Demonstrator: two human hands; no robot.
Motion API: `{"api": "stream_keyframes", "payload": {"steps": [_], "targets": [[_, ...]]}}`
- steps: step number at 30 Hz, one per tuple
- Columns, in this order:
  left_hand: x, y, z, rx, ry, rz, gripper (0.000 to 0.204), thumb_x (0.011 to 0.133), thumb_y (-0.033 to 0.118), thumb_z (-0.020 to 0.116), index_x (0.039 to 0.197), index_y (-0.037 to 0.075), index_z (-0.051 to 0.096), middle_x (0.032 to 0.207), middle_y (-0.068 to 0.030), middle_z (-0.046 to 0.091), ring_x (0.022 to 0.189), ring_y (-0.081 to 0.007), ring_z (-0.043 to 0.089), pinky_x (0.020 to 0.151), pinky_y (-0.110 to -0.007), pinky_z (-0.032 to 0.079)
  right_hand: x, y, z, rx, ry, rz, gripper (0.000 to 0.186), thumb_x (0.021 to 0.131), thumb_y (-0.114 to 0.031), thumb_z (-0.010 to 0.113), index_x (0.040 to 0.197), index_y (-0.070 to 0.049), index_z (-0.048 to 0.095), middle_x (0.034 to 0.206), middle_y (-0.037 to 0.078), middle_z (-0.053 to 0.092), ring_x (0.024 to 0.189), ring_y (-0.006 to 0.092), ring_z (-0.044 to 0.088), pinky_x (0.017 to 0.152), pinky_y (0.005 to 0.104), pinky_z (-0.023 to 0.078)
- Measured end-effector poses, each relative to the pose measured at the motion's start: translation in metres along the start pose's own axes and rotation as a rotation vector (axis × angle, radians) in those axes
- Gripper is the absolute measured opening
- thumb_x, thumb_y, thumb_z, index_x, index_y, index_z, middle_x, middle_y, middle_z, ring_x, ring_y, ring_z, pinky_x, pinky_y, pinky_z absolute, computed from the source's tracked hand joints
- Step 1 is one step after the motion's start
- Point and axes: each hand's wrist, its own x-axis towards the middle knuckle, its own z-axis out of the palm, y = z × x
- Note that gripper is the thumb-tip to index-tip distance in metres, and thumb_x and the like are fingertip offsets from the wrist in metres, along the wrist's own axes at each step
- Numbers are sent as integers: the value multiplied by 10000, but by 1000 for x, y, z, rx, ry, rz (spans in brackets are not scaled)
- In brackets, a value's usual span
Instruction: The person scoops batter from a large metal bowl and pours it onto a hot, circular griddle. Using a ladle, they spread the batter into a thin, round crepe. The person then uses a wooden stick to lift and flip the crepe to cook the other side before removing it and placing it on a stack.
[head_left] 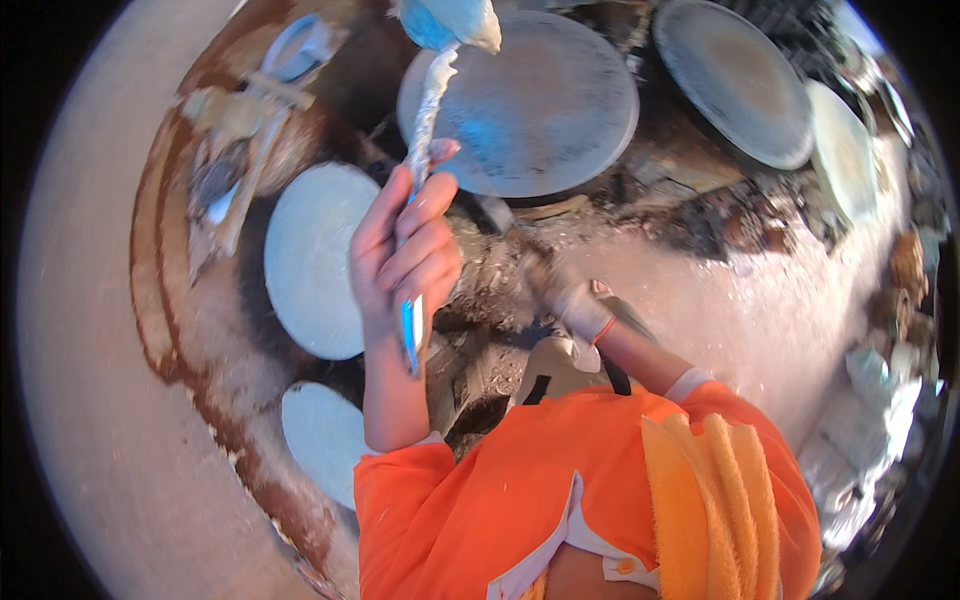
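Observation:
My left hand [408,245] is raised and closed around the metal handle of a ladle [428,112]. Pale batter-like stuff coats the upper handle and the rounded head, which is cut off by the top edge of the picture. Behind the ladle's head lies a large round griddle [540,120] with a dark, worn surface. My right hand [562,292] is low in front of my lap, near the debris-strewn ground beside the griddle. Motion smears its fingers, so whether it holds anything is hidden.
A second round plate [735,85] tilts at the back right, with a paler disc [842,150] beside it. Two pale round discs [318,262] [325,440] sit along the left. A blue-white container [298,48] stands at the far left; whitish bags [870,430] lie right.

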Motion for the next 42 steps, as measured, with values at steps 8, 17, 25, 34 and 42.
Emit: {"api": "stream_keyframes", "payload": {"steps": [8,17,25,34,42], "targets": [[97,3,-158,1805,434,135,223,917,150,398,1093,18,433,619,-98,474,486,-206,509,412,-312,408,28,68,-99,518,449,306,332,878,-365,490,774,-51,526,586,71,522,474,177,510,433,321,426],[95,10,-152,3260,292,75,328,870,132,476,1169,3,441,815,-145,529,636,-305,610,502,-391,492,38,35,-85,548,579,360,469,870,-477,468,814,-22,563,593,101,557,534,200,576,470,341,440],[152,53,-145,3016,563,184,245,871,132,460,1104,62,439,935,-194,552,802,-388,587,679,-480,470,55,19,-105,-22,755,227,512,889,-485,399,870,-6,577,700,185,582,699,328,586,673,412,452],[106,112,-82,1392,527,158,260,935,203,412,1102,8,456,724,-63,467,416,-96,392,366,-236,329,69,-39,-83,-271,814,142,392,899,-288,436,1283,-218,420,1042,177,597,964,330,586,790,372,472],[-20,83,7,554,258,285,413,981,207,282,1259,-99,295,739,-40,398,368,-18,266,320,-175,265,87,-33,-101,-429,687,382,452,878,-458,413,1295,-286,382,988,207,608,937,368,583,772,434,463]]}}
